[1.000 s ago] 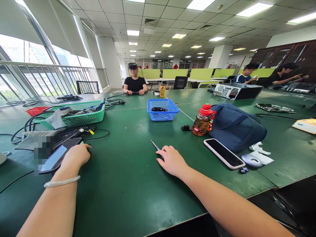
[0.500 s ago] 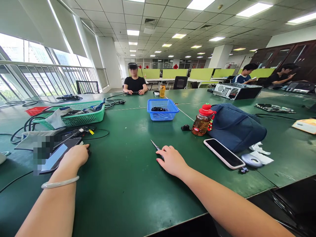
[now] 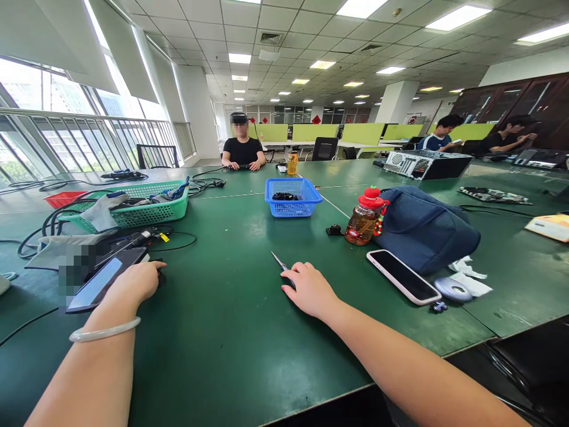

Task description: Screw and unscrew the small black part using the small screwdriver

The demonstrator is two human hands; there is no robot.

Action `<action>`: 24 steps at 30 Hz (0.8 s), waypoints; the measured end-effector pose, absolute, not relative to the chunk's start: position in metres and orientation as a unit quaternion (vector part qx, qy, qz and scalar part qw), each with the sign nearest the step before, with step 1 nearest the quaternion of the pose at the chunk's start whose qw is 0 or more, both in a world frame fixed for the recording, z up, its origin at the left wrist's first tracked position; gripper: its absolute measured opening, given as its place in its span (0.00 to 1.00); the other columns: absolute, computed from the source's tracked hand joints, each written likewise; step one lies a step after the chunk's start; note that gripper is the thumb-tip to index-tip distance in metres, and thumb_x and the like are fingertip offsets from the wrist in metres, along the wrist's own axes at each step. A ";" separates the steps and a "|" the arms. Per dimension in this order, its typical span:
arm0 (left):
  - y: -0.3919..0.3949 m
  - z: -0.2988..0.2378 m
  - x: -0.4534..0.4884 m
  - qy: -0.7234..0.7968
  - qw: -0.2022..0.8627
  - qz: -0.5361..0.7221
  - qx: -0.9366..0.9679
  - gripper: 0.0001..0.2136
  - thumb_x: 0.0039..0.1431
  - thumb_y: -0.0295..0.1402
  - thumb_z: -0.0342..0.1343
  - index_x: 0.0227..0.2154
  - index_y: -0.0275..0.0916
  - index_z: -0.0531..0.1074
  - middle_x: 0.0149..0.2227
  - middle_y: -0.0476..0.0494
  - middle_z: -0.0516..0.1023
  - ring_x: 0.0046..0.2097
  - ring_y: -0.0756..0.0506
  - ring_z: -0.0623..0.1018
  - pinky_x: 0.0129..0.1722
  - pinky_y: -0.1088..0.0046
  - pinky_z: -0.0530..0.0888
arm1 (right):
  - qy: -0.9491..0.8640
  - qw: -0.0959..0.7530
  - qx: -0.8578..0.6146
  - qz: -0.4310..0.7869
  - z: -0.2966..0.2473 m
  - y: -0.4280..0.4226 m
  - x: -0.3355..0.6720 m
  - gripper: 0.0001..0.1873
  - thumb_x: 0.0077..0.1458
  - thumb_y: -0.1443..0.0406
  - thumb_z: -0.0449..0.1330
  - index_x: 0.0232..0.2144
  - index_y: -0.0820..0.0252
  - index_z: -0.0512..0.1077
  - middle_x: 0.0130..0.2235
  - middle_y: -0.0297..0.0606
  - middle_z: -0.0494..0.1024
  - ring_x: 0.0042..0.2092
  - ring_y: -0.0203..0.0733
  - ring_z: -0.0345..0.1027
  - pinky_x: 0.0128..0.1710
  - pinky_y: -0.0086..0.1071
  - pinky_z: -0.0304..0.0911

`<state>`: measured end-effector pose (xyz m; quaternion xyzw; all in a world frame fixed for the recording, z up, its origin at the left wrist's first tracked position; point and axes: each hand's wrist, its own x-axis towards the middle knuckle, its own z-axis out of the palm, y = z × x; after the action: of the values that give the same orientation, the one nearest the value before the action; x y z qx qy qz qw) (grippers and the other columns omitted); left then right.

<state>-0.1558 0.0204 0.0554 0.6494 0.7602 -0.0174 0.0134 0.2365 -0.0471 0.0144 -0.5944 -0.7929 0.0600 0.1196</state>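
My right hand (image 3: pixel 310 289) rests palm-down on the green table (image 3: pixel 231 332), its fingers curled over the handle of a small screwdriver (image 3: pixel 279 261) whose metal tip sticks out to the upper left. My left hand (image 3: pixel 134 283) lies at the right edge of a dark tablet-like device (image 3: pixel 104 277), fingers closed against a small black part there that I cannot make out. A pale bangle (image 3: pixel 103 331) circles my left wrist.
A green basket (image 3: pixel 133 207) of cables and cloth sits left, a blue basket (image 3: pixel 292 197) at centre. To the right stand a red-capped bottle (image 3: pixel 365 217), a blue bag (image 3: pixel 422 228), a phone (image 3: pixel 402 276) and tissues (image 3: pixel 469 276). A person sits across the table; others sit far right.
My left hand and forearm have shifted slightly left and back along the tablet's edge. My right hand has not moved.
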 end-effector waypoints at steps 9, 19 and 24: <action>0.014 0.068 -0.146 0.769 0.010 -0.133 0.625 0.26 0.60 0.24 0.42 0.61 0.39 0.66 0.55 0.34 0.76 0.52 0.38 0.77 0.46 0.66 0.72 | -0.794 0.122 -0.593 0.062 0.014 -0.047 0.237 0.18 0.61 0.59 0.56 0.51 0.55 0.74 0.47 0.42 0.74 0.47 0.47 0.66 0.48 0.39 0.64; 0.010 0.074 -0.149 0.820 -0.026 -0.024 0.571 0.31 0.61 0.54 0.36 0.44 0.34 0.76 0.49 0.26 0.78 0.48 0.33 0.77 0.44 0.60 0.71 | -0.793 0.118 -0.595 0.061 0.014 -0.047 0.237 0.18 0.62 0.59 0.56 0.52 0.54 0.74 0.48 0.43 0.74 0.48 0.47 0.66 0.49 0.38 0.64; 0.010 0.074 -0.143 0.868 0.009 -0.020 0.496 0.39 0.56 0.61 0.36 0.44 0.29 0.77 0.53 0.22 0.75 0.50 0.30 0.76 0.42 0.59 0.73 | -0.793 0.117 -0.595 0.061 0.014 -0.048 0.237 0.18 0.61 0.59 0.56 0.51 0.54 0.74 0.47 0.43 0.74 0.48 0.47 0.66 0.48 0.38 0.64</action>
<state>-0.1429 0.0104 0.0737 0.4965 0.8678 -0.0199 0.0089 0.2366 -0.0476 0.0139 -0.5951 -0.7927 0.0609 0.1172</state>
